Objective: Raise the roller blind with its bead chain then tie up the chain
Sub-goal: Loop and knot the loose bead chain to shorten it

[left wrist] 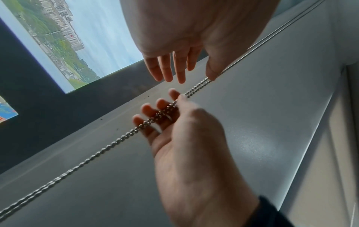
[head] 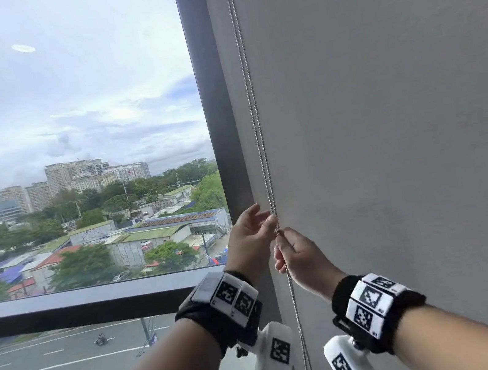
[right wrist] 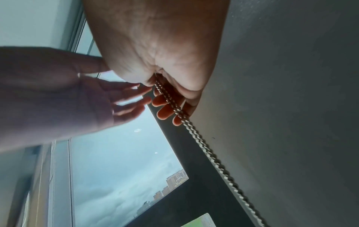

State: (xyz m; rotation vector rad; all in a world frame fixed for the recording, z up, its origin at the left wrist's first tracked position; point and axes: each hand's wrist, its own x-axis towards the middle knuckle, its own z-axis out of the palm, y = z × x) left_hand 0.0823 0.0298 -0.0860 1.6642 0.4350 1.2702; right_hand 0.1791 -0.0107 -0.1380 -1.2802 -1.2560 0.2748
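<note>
A grey roller blind (head: 388,128) hangs down over the right pane. Its metal bead chain (head: 251,102) runs as two strands down the blind's left edge. My right hand (head: 282,243) grips both strands, with the fingers curled round them and the thumb on top; the right wrist view shows that same right hand (right wrist: 170,107) with the chain (right wrist: 204,145) running through it. Just above is my left hand (head: 259,224), its fingers straight and spread. In the left wrist view the left hand (left wrist: 191,64) only touches the chain (left wrist: 198,86) with its thumb.
A dark vertical window frame (head: 219,124) stands just left of the chain. Left of it is bare glass looking out on a city and a road. A dark horizontal rail (head: 94,302) crosses that pane below hand height.
</note>
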